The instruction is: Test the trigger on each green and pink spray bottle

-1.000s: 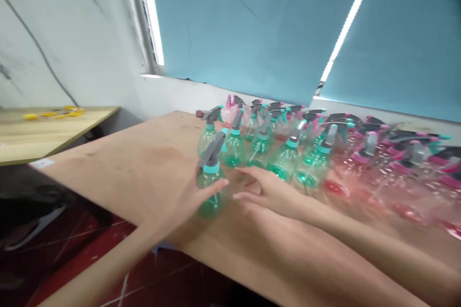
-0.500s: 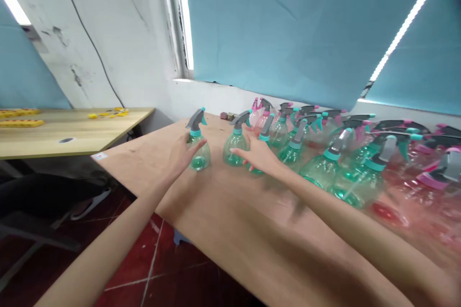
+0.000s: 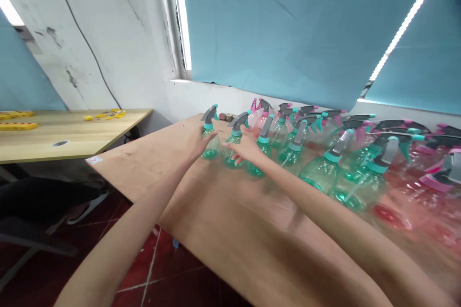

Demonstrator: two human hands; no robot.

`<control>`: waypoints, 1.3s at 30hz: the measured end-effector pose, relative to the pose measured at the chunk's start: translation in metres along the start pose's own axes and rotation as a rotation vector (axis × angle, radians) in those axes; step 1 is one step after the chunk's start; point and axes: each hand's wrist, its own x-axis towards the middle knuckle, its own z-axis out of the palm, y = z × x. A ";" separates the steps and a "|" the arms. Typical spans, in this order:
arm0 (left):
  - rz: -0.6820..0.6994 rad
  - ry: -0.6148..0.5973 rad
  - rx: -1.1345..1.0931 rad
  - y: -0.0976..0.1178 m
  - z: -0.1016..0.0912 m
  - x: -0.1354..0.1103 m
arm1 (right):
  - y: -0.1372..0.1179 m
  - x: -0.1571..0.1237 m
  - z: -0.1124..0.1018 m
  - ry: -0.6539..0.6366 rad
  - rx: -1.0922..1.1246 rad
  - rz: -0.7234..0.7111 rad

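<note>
A green spray bottle [image 3: 212, 147] with a grey and turquoise trigger head stands upright at the left end of a row. My left hand [image 3: 198, 145] is closed around its near left side, thumb across the front, other fingers mostly hidden. Just right of it stands a second green spray bottle [image 3: 230, 157]. Around that one's right side curls my right hand [image 3: 250, 147], its thumb lying across the front and some fingers hidden. A third green spray bottle [image 3: 256, 167] is partly behind my right wrist.
More green spray bottles [image 3: 321, 172] and pink spray bottles [image 3: 428, 187] crowd the right side of the brown table [image 3: 223, 216]. Small blocks [image 3: 226, 117] lie near the wall. At left, a wooden desk [image 3: 77, 141] carries yellow pieces [image 3: 108, 115].
The leftmost green bottle has moved right with my left hand, closer to the second bottle. My right hand has shifted left along the second bottle.
</note>
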 end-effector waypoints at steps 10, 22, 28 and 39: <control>0.007 -0.005 -0.038 0.007 0.010 -0.002 | 0.003 0.001 0.002 -0.003 -0.040 0.102; -0.071 0.016 -0.102 0.005 -0.002 -0.019 | -0.002 -0.010 -0.003 -0.018 -0.118 0.049; -0.018 0.079 -0.148 0.009 -0.025 -0.078 | -0.008 -0.048 -0.006 -0.031 -0.253 -0.037; 0.176 -0.395 -0.477 0.115 -0.009 -0.173 | 0.017 -0.194 -0.049 -0.035 -0.462 -0.241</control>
